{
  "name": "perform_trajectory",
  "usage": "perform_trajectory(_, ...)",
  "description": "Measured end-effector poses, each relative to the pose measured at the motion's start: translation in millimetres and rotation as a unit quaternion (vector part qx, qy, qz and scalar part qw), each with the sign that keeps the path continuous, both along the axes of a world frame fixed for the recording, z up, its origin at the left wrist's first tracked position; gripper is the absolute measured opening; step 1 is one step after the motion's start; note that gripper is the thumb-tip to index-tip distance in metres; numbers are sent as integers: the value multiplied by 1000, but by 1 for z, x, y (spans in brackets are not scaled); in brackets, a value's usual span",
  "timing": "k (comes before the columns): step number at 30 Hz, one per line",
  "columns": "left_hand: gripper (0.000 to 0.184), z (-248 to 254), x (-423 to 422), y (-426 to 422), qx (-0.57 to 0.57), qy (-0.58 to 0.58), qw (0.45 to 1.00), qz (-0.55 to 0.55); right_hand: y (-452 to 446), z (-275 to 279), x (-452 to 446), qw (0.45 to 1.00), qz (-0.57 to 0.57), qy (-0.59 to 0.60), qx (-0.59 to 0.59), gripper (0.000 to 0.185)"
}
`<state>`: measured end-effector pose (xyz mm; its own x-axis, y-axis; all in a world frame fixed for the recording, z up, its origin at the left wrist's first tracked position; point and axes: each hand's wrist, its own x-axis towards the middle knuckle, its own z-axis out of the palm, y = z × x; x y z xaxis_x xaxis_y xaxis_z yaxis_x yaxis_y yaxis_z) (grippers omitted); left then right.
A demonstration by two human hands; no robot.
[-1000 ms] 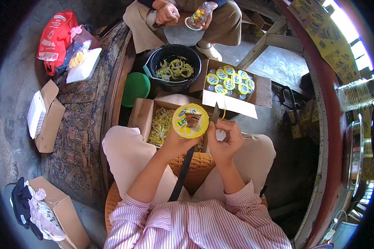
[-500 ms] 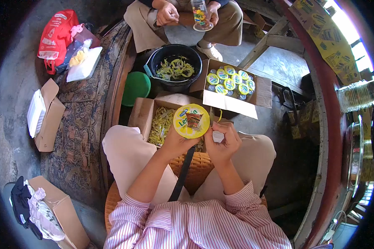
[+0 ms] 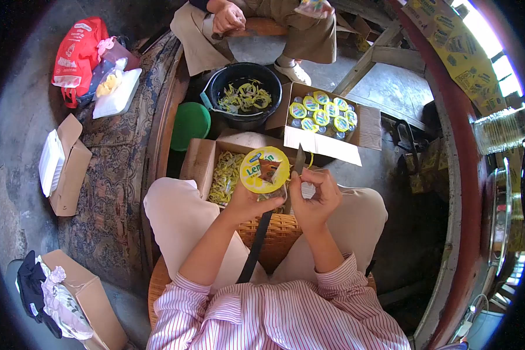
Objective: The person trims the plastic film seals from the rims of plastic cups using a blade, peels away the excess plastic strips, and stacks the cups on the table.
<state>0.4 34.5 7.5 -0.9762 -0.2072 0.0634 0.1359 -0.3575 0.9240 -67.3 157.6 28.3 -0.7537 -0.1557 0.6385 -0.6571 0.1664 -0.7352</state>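
From where I stand, the seated person's left hand (image 3: 248, 201) is wrapped around a clear cup with a round, printed yellow lid (image 3: 264, 182), its top turned upward, held above the lap between the knees. The right hand (image 3: 316, 198), just beside it, pinches a narrow, dark-bladed knife (image 3: 300, 160) between thumb and fingers, blade pointing up and away. A thin, curling yellow strip (image 3: 311, 158) shows next to the blade; I can't tell whether the fingers grip that too. Below the cup, an open brown cardboard box (image 3: 196, 166) holds a tangle of yellow strips (image 3: 224, 182). Beyond it stands a round black plastic bucket (image 3: 246, 121) with more strips inside, a round green plastic basin (image 3: 191, 125) to its left, and on its right a flapped cardboard carton (image 3: 322, 146) of yellow-lidded cups (image 3: 326, 114). Another person's hand (image 3: 228, 17) rests near a trousered knee opposite.
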Motion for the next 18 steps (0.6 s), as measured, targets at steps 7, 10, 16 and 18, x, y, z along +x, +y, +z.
perform_trajectory(7, 59, -5, 0, -1, 56, -12, 998, 16, -4, 6, 1, 998, 0, 61, 19, 19)
perform_trajectory(10, 57, -1, -1, -3, 5, -17, 1000, 10, -5, 6, 2, 997, -9, 67, 26, 19)
perform_trajectory(16, 56, 0, 1, -4, -21, 4, 1000, 4, -3, 9, -4, 999, 12, 42, 23, 17)
perform_trajectory(18, 57, 5, 2, -2, 22, -9, 1000, 18, -1, 6, -4, 1000, 17, 15, 14, 17)
